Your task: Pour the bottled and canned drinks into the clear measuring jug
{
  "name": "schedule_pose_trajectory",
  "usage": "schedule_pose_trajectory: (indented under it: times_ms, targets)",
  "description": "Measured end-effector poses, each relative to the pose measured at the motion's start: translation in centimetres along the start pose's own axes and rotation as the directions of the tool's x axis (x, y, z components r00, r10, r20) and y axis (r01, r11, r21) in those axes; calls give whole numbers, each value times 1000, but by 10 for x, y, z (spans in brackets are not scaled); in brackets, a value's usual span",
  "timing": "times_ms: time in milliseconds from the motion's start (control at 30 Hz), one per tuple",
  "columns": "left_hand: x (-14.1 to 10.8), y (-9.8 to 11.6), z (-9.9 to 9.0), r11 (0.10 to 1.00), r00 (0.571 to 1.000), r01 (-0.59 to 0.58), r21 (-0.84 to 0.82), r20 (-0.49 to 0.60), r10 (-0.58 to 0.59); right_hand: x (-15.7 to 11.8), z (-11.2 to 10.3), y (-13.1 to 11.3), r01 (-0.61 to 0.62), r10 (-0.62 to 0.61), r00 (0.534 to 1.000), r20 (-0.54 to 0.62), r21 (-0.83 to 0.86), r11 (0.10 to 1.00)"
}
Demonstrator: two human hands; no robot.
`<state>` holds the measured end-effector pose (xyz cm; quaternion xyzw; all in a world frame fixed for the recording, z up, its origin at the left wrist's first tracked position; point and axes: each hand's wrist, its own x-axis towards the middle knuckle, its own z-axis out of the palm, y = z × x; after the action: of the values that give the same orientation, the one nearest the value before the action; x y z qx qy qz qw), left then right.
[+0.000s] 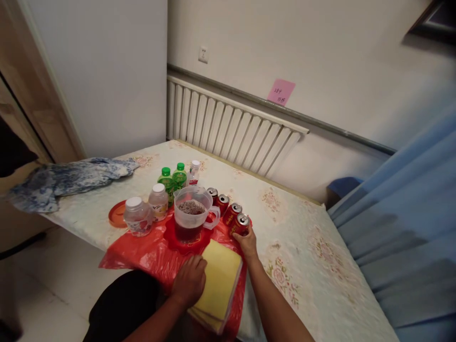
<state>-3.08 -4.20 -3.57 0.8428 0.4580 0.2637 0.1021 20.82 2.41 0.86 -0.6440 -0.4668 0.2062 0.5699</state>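
Observation:
My right hand point(247, 241) is wrapped round the nearest red can point(241, 226), which stands upright at the end of a row of several opened cans. Fingers curled, my left hand point(190, 280) rests at the left edge of a yellow pad point(218, 278); whether it grips the pad is hidden. Behind the pad, a clear measuring jug point(192, 216) holds dark, foamy liquid and stands on a red scalloped tray point(173, 236). A red plastic sheet point(142, 251) lies beneath them.
Two white-lidded jars point(138, 217) stand left of the jug, beside an orange lid point(117, 213). Green-capped bottles point(166, 179) and a white-capped bottle point(194, 174) are behind. A patterned cloth point(74, 180) lies at the left of the flowered table point(299, 213).

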Motion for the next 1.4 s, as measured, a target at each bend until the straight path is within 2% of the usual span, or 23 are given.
schedule_pose_trajectory:
  times_ms: [167,333,467,633,767,900,1033,1133,1300,1400]
  targets:
    - [0,0,1,1000,1000,5,3,-11,-5,-11,10,5,-74,74,997,1,3,997]
    - [1,2,-2,1000,1000,-7,8,-1,7,-20,1,-2,-59,60,997,-51,8,998]
    - [2,3,-6,1000,1000,3,25,21,-3,-42,-26,-12,-82,83,993,-90,6,997]
    - [4,3,-8,999,999,-9,44,38,7,-99,-68,-20,-64,63,998,-14,-79,995]
    - [4,5,-11,998,998,2,59,65,-6,-144,-93,-8,-48,52,999,17,-167,985]
    - [7,9,-14,998,997,20,65,78,-25,-170,-107,9,-67,73,997,23,-186,980]
    - [10,15,-19,997,996,43,57,73,-47,-178,-113,15,-29,34,999,31,-151,988]
    - [12,25,-25,998,997,57,18,57,-58,-178,-112,10,-45,48,999,24,-110,993]
    - [20,48,-26,987,998,55,-150,41,-49,-172,-112,-7,-120,121,992,37,-28,992]
    - [27,59,-21,959,991,132,-251,42,-125,-165,-114,-19,-122,122,992,13,-24,992]
